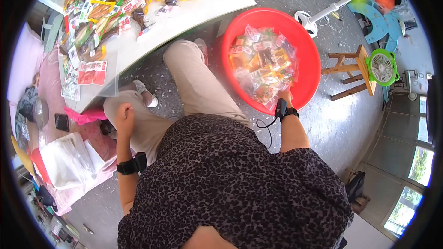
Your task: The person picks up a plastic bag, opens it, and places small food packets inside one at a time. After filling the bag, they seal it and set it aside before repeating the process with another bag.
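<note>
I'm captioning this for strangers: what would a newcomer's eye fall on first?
Probably the big red basin, right of centre, with the right hand at the packets inside it. Next, the colourful pouches on the white table at upper left, then the green fan by the wooden stool at right.

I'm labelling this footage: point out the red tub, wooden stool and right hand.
Red tub (308, 68), head view: bare inner wall.
Wooden stool (363, 66), head view: seat.
Right hand (285, 95), head view: visible middle.

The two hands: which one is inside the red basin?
The right hand, by the packets in the red basin; the left hand is outside it, nearer the white table.
</note>
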The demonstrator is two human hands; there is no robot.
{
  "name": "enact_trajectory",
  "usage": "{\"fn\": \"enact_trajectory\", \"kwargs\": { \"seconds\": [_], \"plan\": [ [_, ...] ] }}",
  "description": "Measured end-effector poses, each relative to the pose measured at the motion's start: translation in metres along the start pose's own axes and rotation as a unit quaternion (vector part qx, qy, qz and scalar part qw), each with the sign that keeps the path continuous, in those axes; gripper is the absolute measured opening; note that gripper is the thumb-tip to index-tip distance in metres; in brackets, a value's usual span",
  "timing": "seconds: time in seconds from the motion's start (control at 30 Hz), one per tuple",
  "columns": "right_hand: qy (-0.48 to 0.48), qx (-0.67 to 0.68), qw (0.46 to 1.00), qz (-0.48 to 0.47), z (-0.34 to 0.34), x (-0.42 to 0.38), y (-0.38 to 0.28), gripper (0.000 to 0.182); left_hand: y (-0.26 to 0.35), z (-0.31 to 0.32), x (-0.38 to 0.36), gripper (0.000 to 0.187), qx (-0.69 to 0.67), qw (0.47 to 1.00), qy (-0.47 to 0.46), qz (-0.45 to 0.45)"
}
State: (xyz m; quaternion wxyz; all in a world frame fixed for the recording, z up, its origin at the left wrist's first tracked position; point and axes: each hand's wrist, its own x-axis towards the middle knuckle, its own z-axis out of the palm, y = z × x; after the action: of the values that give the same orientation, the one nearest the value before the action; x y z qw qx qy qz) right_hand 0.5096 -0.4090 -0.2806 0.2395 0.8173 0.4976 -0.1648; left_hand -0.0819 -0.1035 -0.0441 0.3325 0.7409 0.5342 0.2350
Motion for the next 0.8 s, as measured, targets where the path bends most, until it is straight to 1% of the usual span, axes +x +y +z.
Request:
{"fn": "enact_trajectory", "kwargs": {
  "seconds": [0.07, 0.1, 0.13, 0.17, 0.2, 0.23, 0.27, 0.3, 0.37, 0.4, 0.53, 0.6, 0.63, 0.67, 0.73, 0.8],
  "plan": [
    [0.066, 0.024, 0.997, 0.024, 0.054, 0.033, 0.026, 0.019, 0.003, 0.001, 0.000, 0.011, 0.000, 1.000, -0.005, -0.001],
    [0.134, 0.030, 0.990, 0.032, 0.106, 0.067, 0.047, 0.019, 0.003, 0.001, 0.000, 0.011, 0.003, 1.000, -0.006, -0.004],
    [0.121, 0.114, 0.984, 0.069, 0.075, 0.050, 0.056, 0.016, 0.003, 0.001, 0.000, 0.011, 0.006, 1.000, -0.006, -0.006],
    [0.127, 0.217, 0.961, 0.118, 0.042, 0.035, 0.063, 0.014, 0.001, 0.001, 0.001, 0.012, 0.005, 1.000, -0.007, -0.007],
    [0.146, 0.326, 0.920, 0.162, 0.023, 0.027, 0.075, 0.012, -0.001, 0.001, 0.001, 0.012, 0.003, 1.000, -0.008, -0.008],
    [0.175, 0.449, 0.854, 0.197, 0.011, 0.022, 0.087, 0.011, -0.002, 0.002, 0.001, 0.012, 0.002, 1.000, -0.008, -0.008],
    [0.217, 0.572, 0.760, 0.219, -0.002, 0.016, 0.098, 0.009, -0.003, 0.002, 0.001, 0.012, 0.000, 1.000, -0.007, -0.005],
    [0.260, 0.684, 0.642, 0.227, -0.014, 0.007, 0.107, 0.009, -0.003, 0.002, 0.000, 0.012, -0.002, 1.000, -0.005, -0.001],
    [0.339, 0.790, 0.460, 0.221, -0.059, -0.033, 0.097, 0.009, -0.001, 0.002, 0.001, 0.012, -0.005, 1.000, -0.007, -0.004],
    [0.371, 0.829, 0.359, 0.214, -0.068, -0.050, 0.089, 0.010, 0.001, 0.002, 0.001, 0.012, -0.006, 1.000, -0.012, -0.011],
    [0.317, 0.851, 0.316, 0.275, -0.024, -0.058, 0.081, 0.010, 0.000, 0.003, 0.002, 0.012, -0.005, 1.000, -0.012, -0.017],
    [0.288, 0.859, 0.295, 0.304, 0.018, -0.043, 0.074, 0.011, -0.001, 0.004, 0.003, 0.012, 0.007, 1.000, -0.008, -0.003],
    [0.266, 0.861, 0.289, 0.323, 0.031, -0.033, 0.063, 0.010, -0.002, 0.003, 0.003, 0.012, 0.013, 1.000, -0.004, 0.003],
    [0.243, 0.862, 0.295, 0.334, 0.031, -0.025, 0.050, 0.009, -0.002, 0.002, 0.003, 0.012, 0.011, 1.000, -0.005, 0.001],
    [0.191, 0.852, 0.349, 0.340, 0.013, -0.009, 0.022, 0.007, 0.001, 0.001, 0.003, 0.012, 0.006, 1.000, -0.001, -0.004],
    [0.137, 0.835, 0.437, 0.305, -0.027, 0.007, -0.005, 0.006, -0.003, 0.003, 0.001, 0.012, 0.017, 0.999, 0.008, 0.034]
  ]
}}
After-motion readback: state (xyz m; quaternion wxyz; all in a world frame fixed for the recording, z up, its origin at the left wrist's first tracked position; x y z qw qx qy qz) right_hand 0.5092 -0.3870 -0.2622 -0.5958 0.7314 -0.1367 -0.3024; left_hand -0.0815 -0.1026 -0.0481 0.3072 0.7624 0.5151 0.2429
